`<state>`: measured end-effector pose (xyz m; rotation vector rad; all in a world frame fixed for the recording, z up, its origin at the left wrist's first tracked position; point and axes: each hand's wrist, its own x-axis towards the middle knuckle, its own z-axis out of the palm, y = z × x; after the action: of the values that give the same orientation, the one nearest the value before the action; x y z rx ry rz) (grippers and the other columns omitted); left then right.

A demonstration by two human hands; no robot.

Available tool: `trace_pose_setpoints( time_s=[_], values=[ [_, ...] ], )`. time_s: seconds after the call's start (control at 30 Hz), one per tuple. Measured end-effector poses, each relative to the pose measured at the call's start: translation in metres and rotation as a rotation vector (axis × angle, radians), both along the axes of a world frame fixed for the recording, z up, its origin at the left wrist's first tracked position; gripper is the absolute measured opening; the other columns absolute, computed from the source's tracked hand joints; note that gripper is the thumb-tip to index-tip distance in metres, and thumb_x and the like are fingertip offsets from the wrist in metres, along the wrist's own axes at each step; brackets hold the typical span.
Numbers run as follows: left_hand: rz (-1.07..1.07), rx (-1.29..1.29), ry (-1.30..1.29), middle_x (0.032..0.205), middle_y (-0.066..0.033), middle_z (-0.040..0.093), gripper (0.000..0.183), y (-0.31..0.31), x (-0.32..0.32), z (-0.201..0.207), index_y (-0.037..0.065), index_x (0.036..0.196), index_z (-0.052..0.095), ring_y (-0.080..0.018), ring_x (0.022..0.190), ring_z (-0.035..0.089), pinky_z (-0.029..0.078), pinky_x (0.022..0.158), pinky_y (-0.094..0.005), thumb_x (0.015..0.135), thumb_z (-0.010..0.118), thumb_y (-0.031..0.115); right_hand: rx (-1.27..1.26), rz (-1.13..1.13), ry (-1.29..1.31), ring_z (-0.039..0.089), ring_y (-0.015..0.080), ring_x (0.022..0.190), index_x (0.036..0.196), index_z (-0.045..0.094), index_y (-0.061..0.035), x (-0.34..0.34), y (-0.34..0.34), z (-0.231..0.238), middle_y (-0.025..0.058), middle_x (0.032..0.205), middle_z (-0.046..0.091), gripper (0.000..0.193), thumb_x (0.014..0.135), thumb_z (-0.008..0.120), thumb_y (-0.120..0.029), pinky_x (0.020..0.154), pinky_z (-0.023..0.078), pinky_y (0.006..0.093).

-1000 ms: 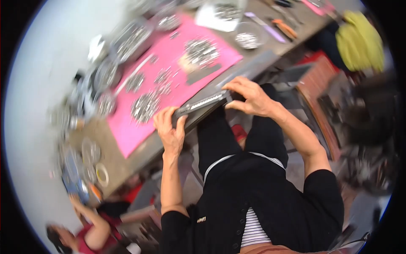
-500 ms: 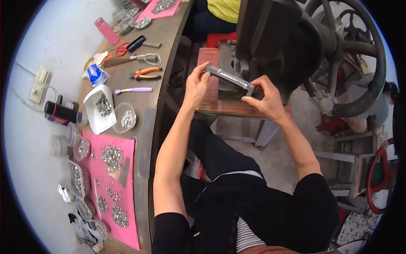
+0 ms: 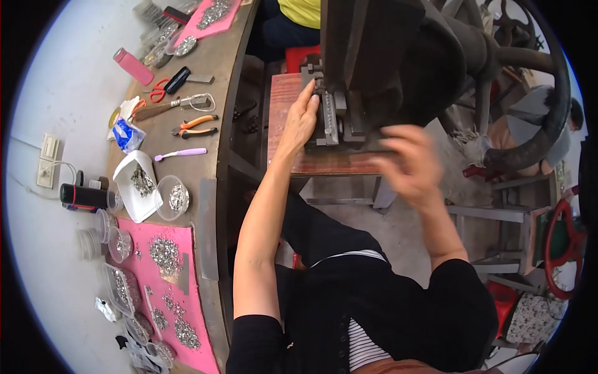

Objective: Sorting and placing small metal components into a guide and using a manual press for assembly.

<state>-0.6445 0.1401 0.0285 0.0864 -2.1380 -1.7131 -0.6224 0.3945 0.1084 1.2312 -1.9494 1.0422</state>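
A narrow dark metal bar with a row of small shiny pieces [image 3: 330,117] now lies lengthwise in the bed of a dark, heavy press [image 3: 361,47]. My left hand [image 3: 302,119] rests along the left side of the bar, fingers stretched out and the tips touching the fixture near its far end. Apart from the bar, my right hand [image 3: 414,163] hovers right of the press bed, smeared by motion. A gap shows between its thumb and fingers, with nothing visible in it. The press bed stands on a reddish wooden board [image 3: 283,118].
A big handwheel [image 3: 551,118] rises at right. On the left bench lie pliers [image 3: 194,126], a purple toothbrush [image 3: 180,153], a brush [image 3: 163,108], a white tray [image 3: 122,181] and a pink mat [image 3: 193,293] with piles of small metal pieces. Another person in yellow [image 3: 301,14] sits beyond.
The bar went from being held up in both hands to lying in the press bed. My right hand has let go and moved right; my left hand stays beside the bar.
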Motion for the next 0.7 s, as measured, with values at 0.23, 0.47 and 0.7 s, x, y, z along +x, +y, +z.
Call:
trace_pose_setpoints(
  time_s=[0.23,0.47,0.7],
  values=[
    [-0.105,-0.096,0.023,0.160,-0.0206,0.037,0.092,0.020,0.050,-0.008,-0.002,0.155,0.035,-0.0321,0.153,0.028,0.025,0.122,-0.0441,0.086,0.077,0.042,-0.866,-0.482,0.003,0.059,0.0227,0.114,0.121,0.055,0.0029,-0.037,0.163,0.007,0.0157,0.123,0.061,0.030,0.092,0.064,0.003,0.100,0.049,0.0372],
    [-0.062,-0.305,0.029,0.160,-0.0212,0.037,0.104,0.027,0.053,-0.003,-0.004,0.153,0.037,-0.0375,0.152,0.027,0.016,0.124,-0.0517,0.075,0.086,0.044,-0.437,-0.591,-0.305,0.062,0.0106,0.077,0.094,0.063,-0.0028,-0.032,0.161,0.067,0.0032,0.081,0.066,0.018,0.091,0.077,-0.013,0.077,0.047,0.0257],
    [-0.060,-0.471,0.012,0.158,-0.0223,0.040,0.104,0.028,0.035,0.005,-0.005,0.152,0.038,-0.0415,0.150,0.029,0.016,0.123,-0.0558,0.075,0.085,0.048,-0.132,-0.431,-0.445,0.053,0.0096,0.070,0.111,0.063,0.0007,-0.086,0.190,0.196,0.0003,0.076,0.055,0.039,0.094,0.070,-0.033,0.068,0.041,0.0238]
  ],
)
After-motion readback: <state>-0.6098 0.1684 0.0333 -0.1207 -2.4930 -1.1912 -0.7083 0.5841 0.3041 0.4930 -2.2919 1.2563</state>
